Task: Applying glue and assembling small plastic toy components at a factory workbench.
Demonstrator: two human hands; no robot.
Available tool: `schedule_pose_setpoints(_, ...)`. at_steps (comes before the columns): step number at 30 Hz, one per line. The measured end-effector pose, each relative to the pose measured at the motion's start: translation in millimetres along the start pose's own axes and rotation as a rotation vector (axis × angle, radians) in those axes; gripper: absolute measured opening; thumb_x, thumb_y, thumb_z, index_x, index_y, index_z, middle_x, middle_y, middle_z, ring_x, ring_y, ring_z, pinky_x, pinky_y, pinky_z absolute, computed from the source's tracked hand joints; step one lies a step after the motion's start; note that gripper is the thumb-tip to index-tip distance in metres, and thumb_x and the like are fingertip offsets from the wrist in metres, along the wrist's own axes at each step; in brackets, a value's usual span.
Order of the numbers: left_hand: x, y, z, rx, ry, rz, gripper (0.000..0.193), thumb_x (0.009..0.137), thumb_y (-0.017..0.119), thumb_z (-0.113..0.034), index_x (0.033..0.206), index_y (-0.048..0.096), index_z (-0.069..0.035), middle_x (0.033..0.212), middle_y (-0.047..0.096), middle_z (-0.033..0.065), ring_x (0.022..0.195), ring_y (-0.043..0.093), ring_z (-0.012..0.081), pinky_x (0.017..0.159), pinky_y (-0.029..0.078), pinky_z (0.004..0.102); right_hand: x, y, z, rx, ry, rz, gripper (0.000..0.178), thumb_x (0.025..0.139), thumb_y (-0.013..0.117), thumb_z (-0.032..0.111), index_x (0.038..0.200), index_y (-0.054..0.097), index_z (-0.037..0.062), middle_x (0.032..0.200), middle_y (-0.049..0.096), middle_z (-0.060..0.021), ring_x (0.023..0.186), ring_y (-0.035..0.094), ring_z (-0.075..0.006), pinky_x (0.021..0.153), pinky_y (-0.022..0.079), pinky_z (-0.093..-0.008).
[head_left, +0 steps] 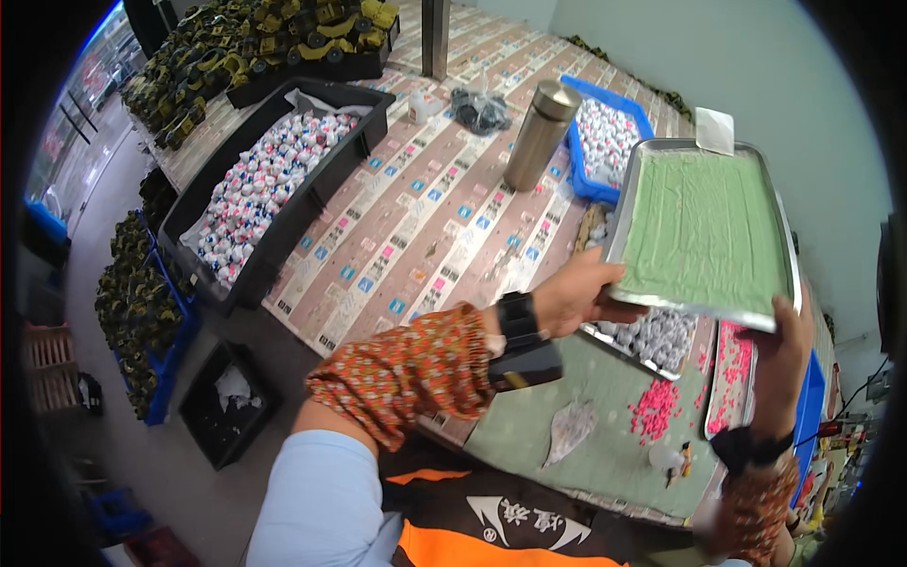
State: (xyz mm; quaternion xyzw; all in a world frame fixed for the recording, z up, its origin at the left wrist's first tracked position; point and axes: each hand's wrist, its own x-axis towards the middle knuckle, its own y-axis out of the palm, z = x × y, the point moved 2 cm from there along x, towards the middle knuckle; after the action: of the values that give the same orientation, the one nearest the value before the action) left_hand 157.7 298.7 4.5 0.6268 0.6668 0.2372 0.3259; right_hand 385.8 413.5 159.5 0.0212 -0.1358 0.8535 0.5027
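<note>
A shallow metal tray (618,231), lined with a wrinkled pale green layer (707,227), is held up over the table in both hands, tilted. My left hand (584,291) grips its near left corner, thumb on the rim and fingers underneath. At the near right corner my right hand (782,354) is closed on the edge, its other fingers hidden below. A small white card (714,130) stands at the tray's far rim. Partly covered beneath is a tray of grey-white lumps (659,340). Loose bright pink pieces (654,411) lie on a green mat (515,439).
A steel flask (541,137) stands near a blue crate (652,123) of wrapped balls. A long black bin (326,189) holds more. Right of the mat is a narrow tray of pink pieces (730,373); a cone-shaped plastic bag (570,430) lies nearer me. Yellow toy trucks (321,38) are heaped far left.
</note>
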Motion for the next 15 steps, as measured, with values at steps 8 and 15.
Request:
schedule_pose_setpoints(8,-184.0,-30.2,29.9,0.271,-0.165,-0.285,0.061,0.104,0.056,-0.017,0.158,0.029,-0.007,0.144,0.054,0.0077,0.118,0.063,0.0175,0.087,0.063,0.0377,-212.4,26.0,-86.1,0.018,0.150,0.057,0.088,0.091,0.062,0.001,0.164,0.014,0.0085,0.148,0.048,-0.0173,0.108,0.066,-0.0264,0.081,0.060,-0.0341)
schedule_pose_setpoints(15,-315.3,-97.3,39.2,0.460,0.075,-0.641,0.054,0.101,0.055,-0.010,0.153,0.041,-0.002,0.131,0.063,0.0059,0.112,0.065,0.0114,0.084,0.058,0.0253,-223.5,122.9,-113.6,0.259,0.527,0.635,0.080,0.098,0.062,0.006,0.161,0.014,0.0066,0.117,0.068,-0.0137,0.089,0.068,-0.0168,0.069,0.056,-0.0282)
